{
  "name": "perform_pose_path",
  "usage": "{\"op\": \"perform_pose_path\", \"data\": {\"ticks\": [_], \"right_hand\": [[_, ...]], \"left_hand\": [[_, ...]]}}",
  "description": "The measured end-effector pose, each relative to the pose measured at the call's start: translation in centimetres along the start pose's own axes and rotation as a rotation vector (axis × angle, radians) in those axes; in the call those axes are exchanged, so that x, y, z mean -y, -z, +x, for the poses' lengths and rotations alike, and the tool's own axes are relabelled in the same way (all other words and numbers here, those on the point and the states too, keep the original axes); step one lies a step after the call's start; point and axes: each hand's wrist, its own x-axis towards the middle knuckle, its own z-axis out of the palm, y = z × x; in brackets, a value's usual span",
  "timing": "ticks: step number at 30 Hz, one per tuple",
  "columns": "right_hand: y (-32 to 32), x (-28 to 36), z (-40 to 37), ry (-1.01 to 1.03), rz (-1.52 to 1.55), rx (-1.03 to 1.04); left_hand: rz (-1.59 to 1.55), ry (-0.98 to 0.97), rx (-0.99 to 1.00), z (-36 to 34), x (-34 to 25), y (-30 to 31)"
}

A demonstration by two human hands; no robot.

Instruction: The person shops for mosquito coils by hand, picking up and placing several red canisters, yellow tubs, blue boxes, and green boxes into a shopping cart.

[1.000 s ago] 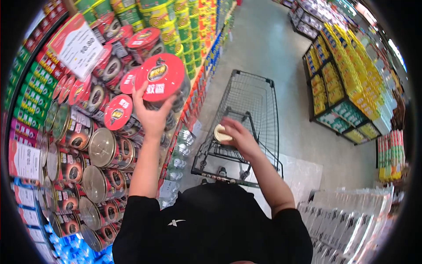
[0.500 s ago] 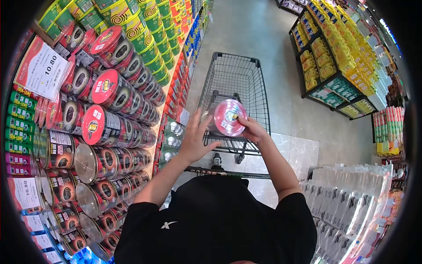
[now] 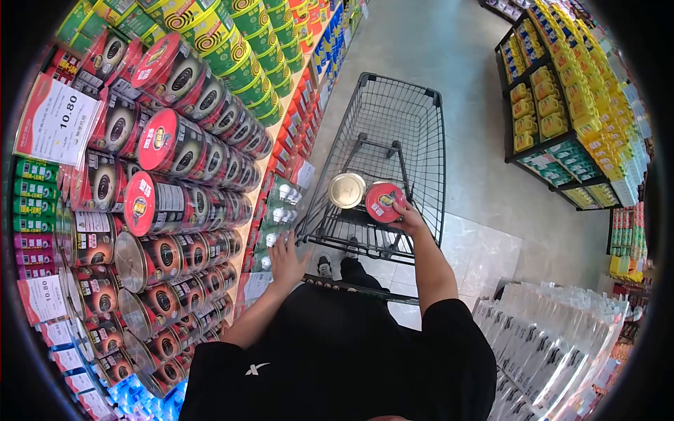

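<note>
The person's black shirt [image 3: 337, 351] fills the bottom of the view and hides the near end of the shopping cart [image 3: 430, 151]. Only a strip of the cart's handle bar [image 3: 365, 289] shows above the shirt.

The left hand [image 3: 286, 256] hangs just off the cart's near left corner, palm down and fingers spread, holding nothing. Whether it touches the bar cannot be told. The right arm reaches forward over the bar, elbow bent. The right hand [image 3: 409, 217] is closed on the near rim of a red-lidded tin [image 3: 384, 202], which sits in the folding seat at the cart's near end. The lid faces up and the tin's body is hidden under it. A gold-lidded tin [image 3: 347, 190] stands just left of it in the same seat; the view does not show whether they touch.

Left of the cart, a shelf of stacked tins [image 3: 175, 182] shows red and metal lids, with label print too small to read. A price card [image 3: 57, 118] there reads 10.80. Bottled water [image 3: 277, 210] lies low between that shelf and the cart. To the cart's near right, white packets [image 3: 562, 344] are cut off by the lens edge. Farther right, across the aisle, stands a rack of yellow packs [image 3: 554, 105].
</note>
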Motion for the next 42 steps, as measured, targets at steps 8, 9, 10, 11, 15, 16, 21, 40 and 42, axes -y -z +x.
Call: {"op": "perform_pose_path", "data": {"ticks": [8, 9, 10, 11, 15, 16, 21, 40, 42], "right_hand": [[1.1, -2.4, 2.2, -0.022, 0.097, 0.012], [0.9, -2.4, 2.2, -0.02, 0.104, 0.011], [0.8, -2.3, 2.2, -0.017, 0.109, 0.015], [0.8, -2.2, 2.0, -0.014, 0.115, 0.017], [0.9, -1.9, 1.9, -0.032, 0.152, 0.086], [0.7, -1.4, 1.5, -0.034, 0.16, 0.113], [-0.8, 1.0, -0.2, -0.006, 0.122, 0.159], [-11.5, -1.2, 4.9, -0.025, 0.005, 0.126], [-11.4, -1.2, 4.4, -0.024, -0.021, 0.136]], "left_hand": [[-0.007, 0.027, -0.007, 0.2, -0.7, 0.1], [-0.012, 0.032, -0.002, 0.3, -0.8, 0.2], [-0.017, 0.035, 0.001, 0.4, -0.8, 0.3], [-0.009, 0.036, 0.003, 0.4, -0.8, 0.4], [0.009, 0.042, 0.012, 0.2, -0.8, 0.5], [0.009, 0.043, 0.012, 0.3, -0.8, 0.5], [0.03, -0.007, -0.077, 0.2, -0.8, 0.3], [0.009, 0.064, -0.031, 0.0, -0.7, 0.1], [0.009, 0.056, -0.039, 0.0, -0.6, 0.0]]}}
